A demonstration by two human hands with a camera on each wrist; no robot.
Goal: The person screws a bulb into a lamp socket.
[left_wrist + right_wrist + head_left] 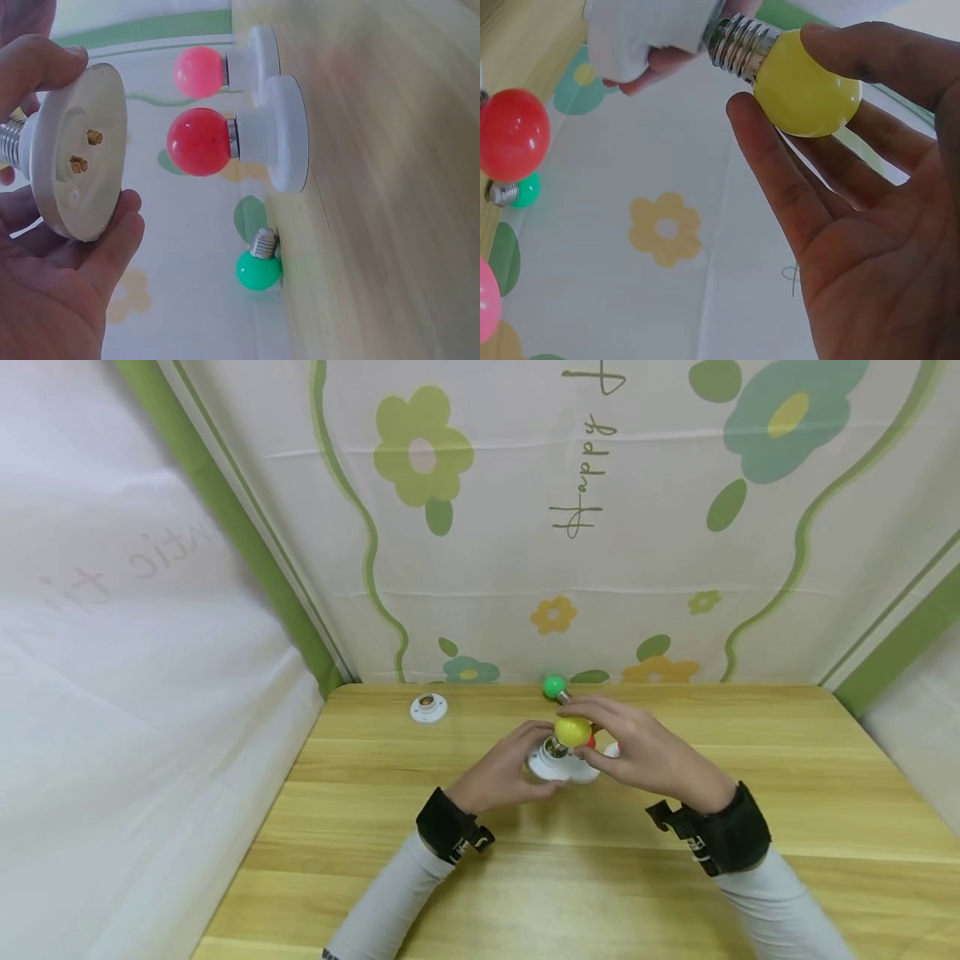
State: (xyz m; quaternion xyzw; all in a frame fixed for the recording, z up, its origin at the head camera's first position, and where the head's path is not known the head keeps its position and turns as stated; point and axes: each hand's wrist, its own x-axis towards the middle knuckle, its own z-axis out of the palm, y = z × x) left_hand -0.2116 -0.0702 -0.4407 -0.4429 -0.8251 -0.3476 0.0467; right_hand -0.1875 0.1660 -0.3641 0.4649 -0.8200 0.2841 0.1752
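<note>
Tilted up off the wooden table, a round white lamp socket (548,767) is gripped at its rim by my left hand (501,774). Its underside (94,165) with two brass screws shows in the left wrist view. My right hand (647,748) pinches a yellow light bulb (802,86) between thumb and fingers. The bulb's silver screw thread (742,46) points at the socket's mouth, most of the thread still outside. Just behind the hands, a red bulb (199,142) and a pink bulb (199,72) stand upright in white sockets.
A green bulb (553,686) lies on its side near the table's back edge. Another white socket (428,709), without a bulb, sits at the back left. The wooden table (570,893) meets a flower-printed curtain (480,552) behind, with white fabric (135,693) at the left.
</note>
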